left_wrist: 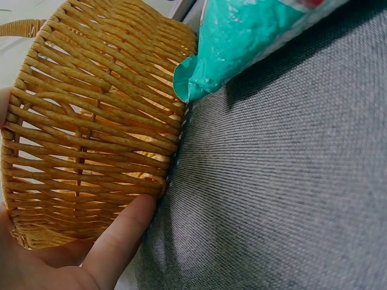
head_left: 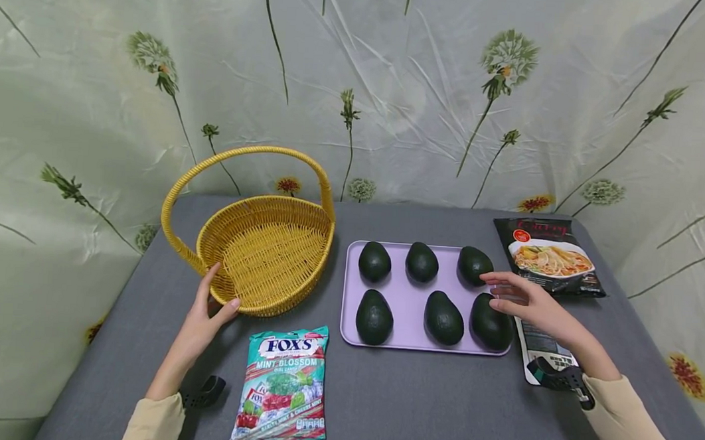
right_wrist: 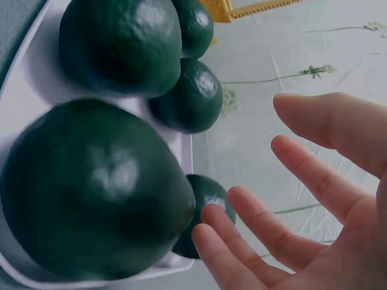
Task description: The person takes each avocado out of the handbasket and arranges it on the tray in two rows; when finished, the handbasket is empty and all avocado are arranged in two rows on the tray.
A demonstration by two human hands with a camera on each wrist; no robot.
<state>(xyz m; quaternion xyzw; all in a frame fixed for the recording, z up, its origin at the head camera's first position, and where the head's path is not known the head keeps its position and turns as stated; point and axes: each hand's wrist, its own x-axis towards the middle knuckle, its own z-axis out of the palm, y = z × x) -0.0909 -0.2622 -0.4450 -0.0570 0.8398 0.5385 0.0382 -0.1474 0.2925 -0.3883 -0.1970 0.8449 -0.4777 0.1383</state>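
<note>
A yellow wicker basket [head_left: 267,255] with a tall arched handle stands at the left, nothing inside it. My left hand [head_left: 204,315] holds its near-left side, thumb at the rim; in the left wrist view a finger [left_wrist: 124,238] touches the foot of the woven wall. Several dark green avocados lie in two rows on a lilac tray [head_left: 406,282]. Over the tray's right end hovers my right hand [head_left: 524,302], fingers spread, nearest the front right avocado [head_left: 490,327] and the back right avocado [head_left: 472,263]. The right wrist view shows nothing between those fingers.
A teal FOX'S candy bag [head_left: 284,389] lies in front of the basket. Beyond the right hand is a black noodle packet [head_left: 550,257], and a pale packet [head_left: 543,349] lies partly under the right forearm. A floral curtain [head_left: 406,103] hangs behind the grey table.
</note>
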